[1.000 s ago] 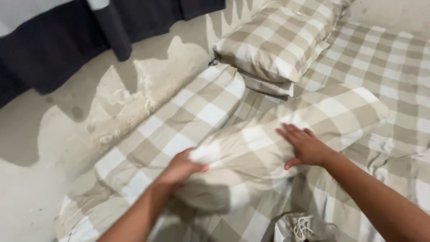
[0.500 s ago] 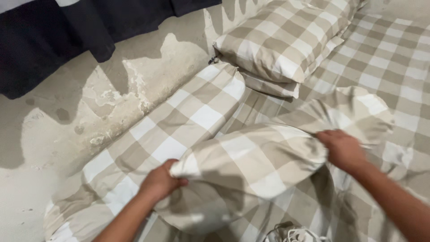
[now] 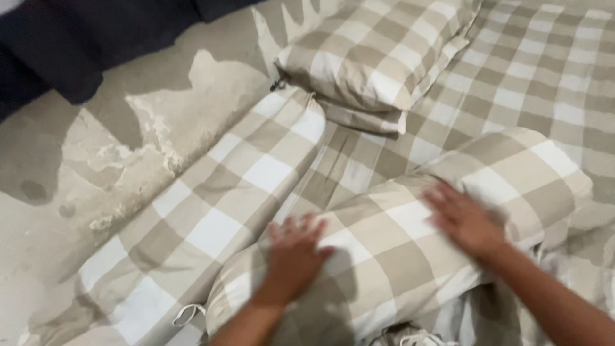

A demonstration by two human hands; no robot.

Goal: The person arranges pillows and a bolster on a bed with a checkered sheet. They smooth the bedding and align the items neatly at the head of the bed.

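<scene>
A long bolster pillow [image 3: 410,237] in beige and white check lies across the bed in front of me. My left hand [image 3: 293,256] rests flat on its near end with fingers spread. My right hand [image 3: 462,219] lies flat on its middle, fingers apart and blurred by motion. Neither hand grips the fabric. A second long checked bolster [image 3: 218,211] lies to the left along the wall, beside the first.
Two stacked checked pillows [image 3: 371,57] sit at the head of the bed. The checked bed sheet [image 3: 544,77] stretches to the right. A stained, peeling wall [image 3: 115,147] runs along the left, with dark cloth [image 3: 70,38] hanging at the top. A white drawstring [image 3: 419,339] shows at the bottom edge.
Both hands have let go of the bolster pillow they were lifting. It now lies on the bed and both palms press flat on it.
</scene>
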